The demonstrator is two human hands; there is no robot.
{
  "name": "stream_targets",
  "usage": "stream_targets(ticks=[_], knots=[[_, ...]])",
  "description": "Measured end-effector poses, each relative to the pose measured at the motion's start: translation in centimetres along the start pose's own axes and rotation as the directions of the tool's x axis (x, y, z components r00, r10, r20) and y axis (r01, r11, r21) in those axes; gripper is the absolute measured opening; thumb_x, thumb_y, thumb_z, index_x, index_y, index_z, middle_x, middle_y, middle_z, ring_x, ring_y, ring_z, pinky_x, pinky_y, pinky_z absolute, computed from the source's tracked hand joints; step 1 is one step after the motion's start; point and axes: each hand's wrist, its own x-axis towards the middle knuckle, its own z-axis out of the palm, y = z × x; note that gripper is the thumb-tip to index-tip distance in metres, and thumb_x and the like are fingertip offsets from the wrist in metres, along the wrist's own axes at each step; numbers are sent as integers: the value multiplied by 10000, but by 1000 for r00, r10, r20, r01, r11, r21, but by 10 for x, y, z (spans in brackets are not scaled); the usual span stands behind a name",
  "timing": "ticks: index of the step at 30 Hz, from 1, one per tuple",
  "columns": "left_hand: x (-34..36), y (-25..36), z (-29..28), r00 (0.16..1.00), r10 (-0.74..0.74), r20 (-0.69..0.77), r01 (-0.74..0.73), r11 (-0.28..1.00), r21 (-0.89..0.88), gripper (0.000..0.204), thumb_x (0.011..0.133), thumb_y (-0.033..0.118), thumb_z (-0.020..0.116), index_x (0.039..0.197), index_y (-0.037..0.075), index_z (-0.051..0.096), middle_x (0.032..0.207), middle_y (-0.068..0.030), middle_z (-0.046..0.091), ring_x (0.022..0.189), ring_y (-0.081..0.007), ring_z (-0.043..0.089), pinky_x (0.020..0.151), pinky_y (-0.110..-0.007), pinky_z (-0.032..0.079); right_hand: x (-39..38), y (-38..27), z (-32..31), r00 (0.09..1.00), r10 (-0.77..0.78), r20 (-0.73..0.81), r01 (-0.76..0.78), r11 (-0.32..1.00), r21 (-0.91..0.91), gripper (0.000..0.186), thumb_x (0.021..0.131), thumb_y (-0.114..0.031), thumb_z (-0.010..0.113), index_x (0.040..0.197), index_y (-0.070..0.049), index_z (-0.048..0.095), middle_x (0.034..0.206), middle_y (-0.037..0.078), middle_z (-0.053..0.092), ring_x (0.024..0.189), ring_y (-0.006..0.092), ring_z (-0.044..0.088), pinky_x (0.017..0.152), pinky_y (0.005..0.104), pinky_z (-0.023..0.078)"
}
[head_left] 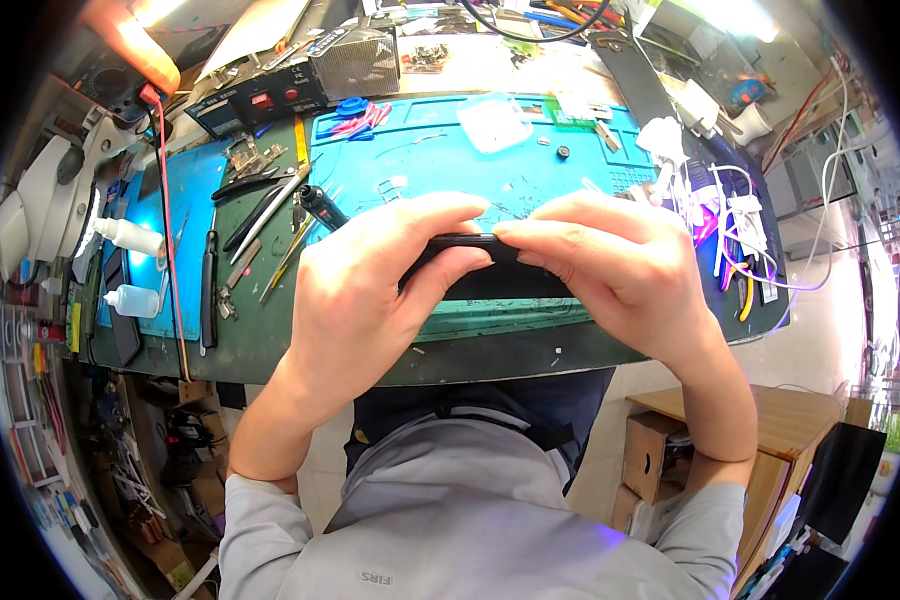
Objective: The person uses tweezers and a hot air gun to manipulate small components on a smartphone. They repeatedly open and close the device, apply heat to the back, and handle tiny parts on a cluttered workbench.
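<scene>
My left hand (360,290) and my right hand (615,270) grip a thin, flat black device (475,262) held level above the work mat, with my fingertips and thumbs pinching its edge. The device's underside and far parts are partly hidden by my hands. Beyond it lies a light blue silicone work mat (430,165) with small parts on it. Behind my left hand, a dark screwdriver-like tool (320,205) rests tilted.
Hand tools (260,210) lie left, beside white bottles (130,300) and a red-black cable (168,300). A black powered unit (245,110) stands back left. Tangled white cables (730,230) sit right. A wooden cabinet (720,405) stands below the bench's right end.
</scene>
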Motion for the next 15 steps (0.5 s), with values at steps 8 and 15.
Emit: stream_targets(ticks=[8, 15], knots=[[1, 3, -3, 998, -48, 37, 49, 999, -6, 374, 866, 36, 844, 1224, 26, 736, 975, -96, 799, 886, -176, 774, 793, -296, 602, 0, 0, 0, 1000, -3, 17, 4, 1000, -21, 385, 802, 62, 759, 1154, -86, 807, 954, 79, 768, 774, 231, 739, 621, 323, 555], [2, 3, -6, 996, -64, 54, 65, 998, -7, 417, 850, 11, 855, 1248, 13, 734, 966, -95, 803, 904, -141, 769, 814, -276, 605, 0, 1, 2, 1000, -2, 5, 2, 1000, 11, 437, 786, 97, 726, 1174, -87, 808, 957, 85, 769, 778, 223, 738, 644, 317, 571]])
